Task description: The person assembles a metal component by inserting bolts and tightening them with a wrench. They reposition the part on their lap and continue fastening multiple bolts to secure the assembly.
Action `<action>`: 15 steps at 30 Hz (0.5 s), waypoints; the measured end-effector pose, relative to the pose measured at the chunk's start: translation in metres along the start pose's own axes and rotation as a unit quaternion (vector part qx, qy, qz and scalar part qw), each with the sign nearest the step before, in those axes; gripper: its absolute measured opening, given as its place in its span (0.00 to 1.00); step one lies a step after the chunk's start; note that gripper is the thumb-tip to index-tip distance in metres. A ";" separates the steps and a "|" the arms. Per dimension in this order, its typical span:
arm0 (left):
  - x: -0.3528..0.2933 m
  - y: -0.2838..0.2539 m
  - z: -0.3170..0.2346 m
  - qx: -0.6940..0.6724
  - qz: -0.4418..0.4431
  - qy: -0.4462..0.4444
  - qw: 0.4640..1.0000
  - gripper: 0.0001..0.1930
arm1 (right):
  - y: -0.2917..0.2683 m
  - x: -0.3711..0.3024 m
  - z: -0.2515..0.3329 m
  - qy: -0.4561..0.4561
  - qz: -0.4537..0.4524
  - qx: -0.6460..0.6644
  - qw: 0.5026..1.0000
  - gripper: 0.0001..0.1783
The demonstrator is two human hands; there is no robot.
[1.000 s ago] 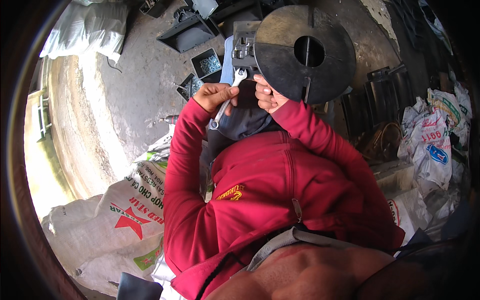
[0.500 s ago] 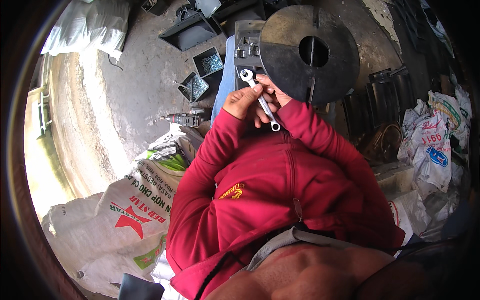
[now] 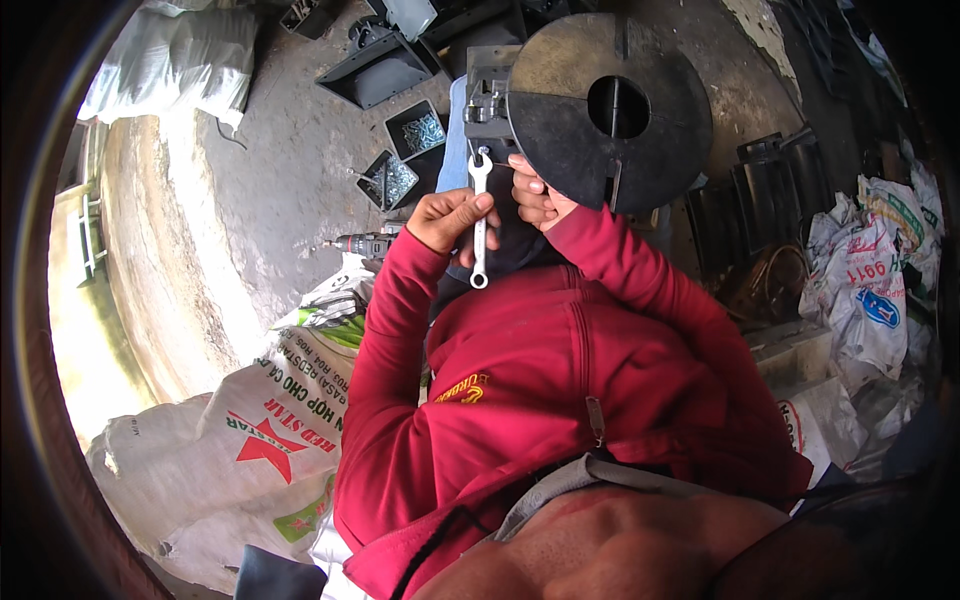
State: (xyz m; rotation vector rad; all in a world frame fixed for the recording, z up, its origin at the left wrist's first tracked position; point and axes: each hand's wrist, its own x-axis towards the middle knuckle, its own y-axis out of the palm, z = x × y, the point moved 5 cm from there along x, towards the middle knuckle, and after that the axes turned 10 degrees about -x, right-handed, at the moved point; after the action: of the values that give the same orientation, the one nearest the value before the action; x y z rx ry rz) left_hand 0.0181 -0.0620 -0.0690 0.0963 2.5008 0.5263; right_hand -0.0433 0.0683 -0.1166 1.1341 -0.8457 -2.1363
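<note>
Steel spanner [image 3: 480, 220]: silver combination type, now near vertical, open jaw up at the grey bracket [image 3: 487, 100], ring end hanging low over the red jacket.
Change, head view: half a second back, tilted diagonally between the hands; a second back, swung out to the left; now upright and seated at the bracket's lower edge.
Reading: looks like a re-seat on the fastener between turns; fastener itself too small to confirm.
Left hand [image 3: 450, 217]: grip pressed together around the spanner shank, mid-length, knuckles toward the camera.
Right hand [image 3: 538, 197]: fingers curled against the rim of the black disc [image 3: 610, 110], just beside the spanner head; pinching something small or only steadying, cannot tell.
Black disc: round, with a centre hole and a slot, standing on edge, bracket fixed at its left side.
Trays [image 3: 405, 155]: two small dark square bins of shiny hardware on the concrete floor [image 3: 250, 200], left of the bracket.
Drill [image 3: 362, 244]: lying on the floor, just left of the left sleeve.
Sack, lower left [image 3: 250, 450]: white woven, red star emblem, red lettering, green patch near the bottom.
Sacks, right edge [image 3: 865, 290]: white, crumpled, red print and a blue oval mark.
Sack, top left [image 3: 170, 65]: plain white, bulging, no print visible.
Jacket badge [image 3: 462, 390]: small yellow embroidered mark on the chest.
</note>
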 end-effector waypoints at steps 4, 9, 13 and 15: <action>0.011 0.013 0.012 -0.066 0.041 0.014 0.997 0.16 | -0.009 0.005 -0.004 -0.003 0.021 -0.022 1.000 0.20; 0.021 0.028 0.017 -0.157 0.020 0.011 0.987 0.18 | 0.008 -0.007 0.009 -0.024 -0.047 -0.176 0.983 0.23; 0.024 0.037 0.009 -0.213 0.022 0.006 0.977 0.18 | -0.005 -0.005 0.007 -0.028 -0.088 -0.148 0.985 0.23; 0.021 0.035 0.008 -0.192 0.024 0.002 0.981 0.19 | -0.004 -0.003 0.006 -0.032 -0.061 -0.146 0.987 0.21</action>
State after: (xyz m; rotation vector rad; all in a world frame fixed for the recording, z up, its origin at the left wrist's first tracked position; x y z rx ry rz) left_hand 0.0032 -0.0230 -0.0725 0.0059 2.3581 1.0192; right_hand -0.0482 0.0748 -0.1155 0.9905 -0.4788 -2.3150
